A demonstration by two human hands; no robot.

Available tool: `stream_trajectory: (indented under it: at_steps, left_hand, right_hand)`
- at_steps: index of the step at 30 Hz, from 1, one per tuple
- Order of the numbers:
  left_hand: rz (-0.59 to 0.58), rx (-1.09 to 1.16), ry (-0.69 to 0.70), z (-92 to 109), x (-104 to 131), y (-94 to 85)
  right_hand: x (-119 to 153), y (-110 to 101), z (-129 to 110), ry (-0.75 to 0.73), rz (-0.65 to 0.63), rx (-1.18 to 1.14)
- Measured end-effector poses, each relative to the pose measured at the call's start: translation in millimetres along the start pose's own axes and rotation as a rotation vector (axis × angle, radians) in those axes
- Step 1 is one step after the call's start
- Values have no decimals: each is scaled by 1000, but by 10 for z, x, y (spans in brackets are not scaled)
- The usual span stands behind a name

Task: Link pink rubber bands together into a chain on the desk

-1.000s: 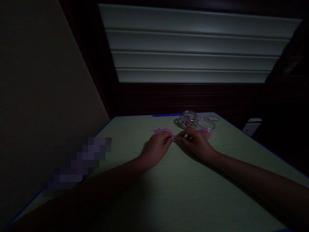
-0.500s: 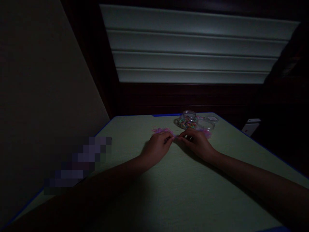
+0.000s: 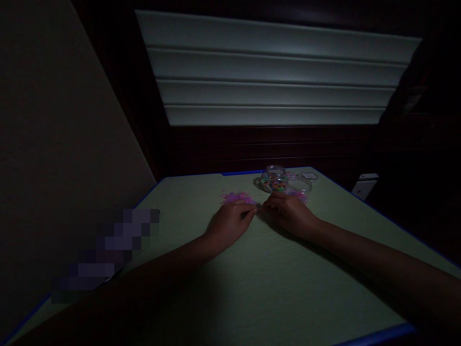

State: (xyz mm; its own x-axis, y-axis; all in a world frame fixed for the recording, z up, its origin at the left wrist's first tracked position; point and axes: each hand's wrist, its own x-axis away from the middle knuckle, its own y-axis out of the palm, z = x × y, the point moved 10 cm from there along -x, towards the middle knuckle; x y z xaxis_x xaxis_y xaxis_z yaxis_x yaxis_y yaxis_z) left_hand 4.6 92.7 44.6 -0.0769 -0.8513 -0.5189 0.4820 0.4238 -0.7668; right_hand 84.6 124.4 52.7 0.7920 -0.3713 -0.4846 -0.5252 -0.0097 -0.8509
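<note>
My left hand (image 3: 230,225) is pinched closed, thumb against forefinger, on one end of a thin pale strand (image 3: 260,208). Close by on its right, my right hand (image 3: 294,214) has its fingertips closed on the strand's other end. The strand is too small and dim to tell its kind. Just behind my left hand lies a loose pile of tiny pink and purple bands (image 3: 236,197). A clear jar (image 3: 274,170) with multicoloured bands stands beyond my right hand. Beside it a second clear tub (image 3: 305,184), partly hidden by that hand, holds pink bits.
The pale green table (image 3: 259,283) has blue edging. A clear lid (image 3: 309,177) with a white label lies at the back. A blurred-out object (image 3: 111,245) rests along the left edge. Past the right edge is a white device (image 3: 365,186). The room is dark.
The view has shifted slightly, so the table and jars appear further left. Both hands stay pinched near each other, with more of the pink pile showing behind the left one.
</note>
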Motion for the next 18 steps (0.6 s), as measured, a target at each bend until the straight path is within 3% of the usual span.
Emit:
stream_trajectory:
  at_steps: [3, 6, 11, 14, 18]
  left_hand:
    - [-26, -24, 2, 10, 6, 15]
    - [-44, -40, -2, -8, 12, 34]
    - [-57, -54, 3, -24, 16, 56]
    - [-62, -65, 1, -21, 18, 57]
    - [-65, -66, 1, -18, 18, 55]
  right_hand:
    - [1, -66, -59, -54, -44, 204]
    - [-20, -331, -88, -102, 13, 455]
    - [-12, -940, 255, 158, 186, 640]
    - [25, -1022, 461, 279, 146, 655]
    - [52, -968, 592, 353, 57, 689]
